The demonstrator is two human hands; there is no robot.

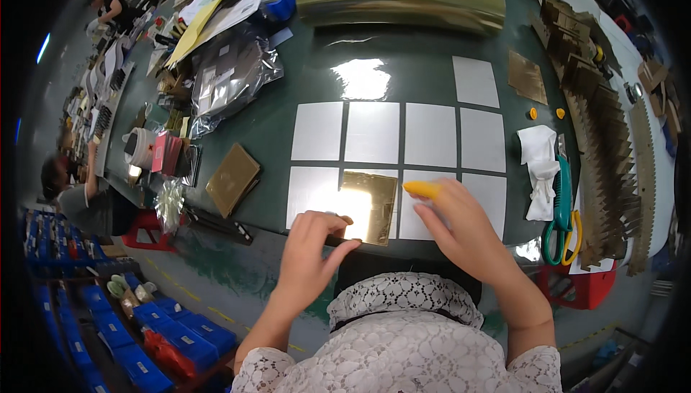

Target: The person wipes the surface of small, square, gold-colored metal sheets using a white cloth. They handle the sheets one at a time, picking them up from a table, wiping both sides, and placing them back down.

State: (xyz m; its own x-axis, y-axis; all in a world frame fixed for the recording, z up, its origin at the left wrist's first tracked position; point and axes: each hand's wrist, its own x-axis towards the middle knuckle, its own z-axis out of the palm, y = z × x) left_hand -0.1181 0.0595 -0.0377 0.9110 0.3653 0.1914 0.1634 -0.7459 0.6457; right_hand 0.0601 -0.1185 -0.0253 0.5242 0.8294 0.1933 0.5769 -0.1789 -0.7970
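Observation:
A shiny gold sheet [374, 209] lies over parts of two white cards in the near row. My left hand [311, 249] is closed on its lower left edge, with the thumb at the bottom corner. To the right of the sheet, my right hand [464, 231] hovers over or touches a white card [417, 229]; which one I cannot tell. Its index finger wears a yellow finger cot [422, 189], and the thumb is apart from it. White cards [373, 132] lie in rows, with a single card [475, 81] behind them at the right.
A large gold roll [399, 1] lies at the back. Gold sheets [232, 179] are stacked at left. At right are a white cloth [538, 166], green-handled scissors [562, 191], small yellow finger cots [533, 114] and jagged brown strips [604, 141]. Plastic bags [237, 76] sit back left.

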